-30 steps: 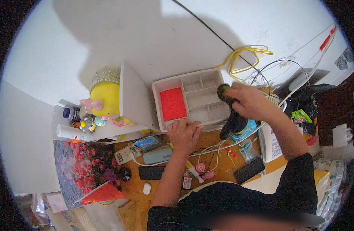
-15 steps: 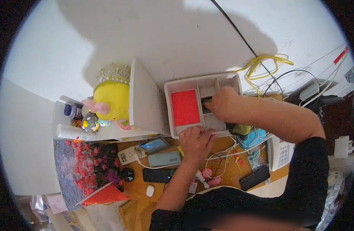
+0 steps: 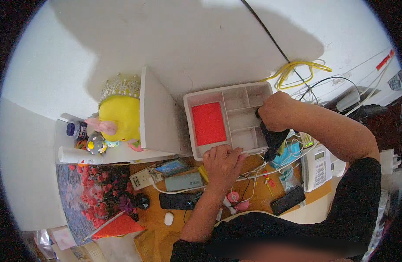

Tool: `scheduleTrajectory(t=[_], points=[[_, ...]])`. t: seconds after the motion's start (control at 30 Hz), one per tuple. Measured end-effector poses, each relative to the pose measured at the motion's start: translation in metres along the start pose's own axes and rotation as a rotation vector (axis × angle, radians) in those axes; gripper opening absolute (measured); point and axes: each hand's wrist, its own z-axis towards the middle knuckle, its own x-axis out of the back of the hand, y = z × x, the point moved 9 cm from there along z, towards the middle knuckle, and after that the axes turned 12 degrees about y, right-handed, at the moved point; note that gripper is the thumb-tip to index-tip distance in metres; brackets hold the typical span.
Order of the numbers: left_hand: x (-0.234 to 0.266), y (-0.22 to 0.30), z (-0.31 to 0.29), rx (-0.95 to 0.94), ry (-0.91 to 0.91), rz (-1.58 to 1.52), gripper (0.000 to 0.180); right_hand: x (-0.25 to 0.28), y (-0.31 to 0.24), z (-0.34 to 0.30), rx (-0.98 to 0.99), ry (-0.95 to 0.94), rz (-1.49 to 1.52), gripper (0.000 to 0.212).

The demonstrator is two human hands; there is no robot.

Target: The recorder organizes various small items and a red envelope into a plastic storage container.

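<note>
A white divided storage box (image 3: 242,118) stands against the wall, and a flat red piece (image 3: 209,124) lies in its large left compartment. My left hand (image 3: 223,162) is closed over the near rim of the box. At the right rim, my right hand (image 3: 277,111) is closed on a black cloth (image 3: 275,140) that hangs down past the box's corner. My fingertips on the cloth are mostly hidden by the hand. The middle and right compartments look bare.
A white partition (image 3: 159,113) rises left of the box, with a yellow plush toy (image 3: 120,115) beyond it. A white desk phone (image 3: 317,168), black phone (image 3: 288,201), grey-blue case (image 3: 183,181) and power strip (image 3: 144,178) lie nearer. Tangled cables (image 3: 297,74) run at the right.
My right hand has risen out of the middle compartment and moved right, now with the black cloth in it. The dark item in that compartment is gone. My left hand stays at the rim.
</note>
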Motion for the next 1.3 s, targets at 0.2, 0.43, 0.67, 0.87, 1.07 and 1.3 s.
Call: scheduleTrajectory(t=[0.2,0.43,0.67,0.87,1.07,1.3], points=[[-0.001,-0.001,-0.001,-0.002,0.005,-0.01,0.021,-0.025,-0.025,0.029,0.278,-0.25,0.0,0.031],[0.001,-0.004,-0.004,-0.052,0.037,-0.017,0.019,-0.036,-0.036,0.042,0.707,-0.178,-0.077,0.039],[0.001,-0.005,-0.003,-0.067,0.035,-0.013,0.02,-0.009,-0.048,0.071,0.243,-0.197,0.579,0.038],[-0.002,-0.002,0.0,-0.059,0.014,-0.024,0.02,-0.038,-0.031,0.088,0.169,-0.127,0.972,0.035],[0.001,-0.006,0.0,-0.057,0.055,-0.033,0.02,-0.024,-0.018,0.02,-0.116,-0.144,1.357,0.047],[0.001,-0.004,0.001,-0.046,0.005,-0.026,0.021,-0.028,0.009,-0.025,-0.046,-0.016,1.877,0.054]])
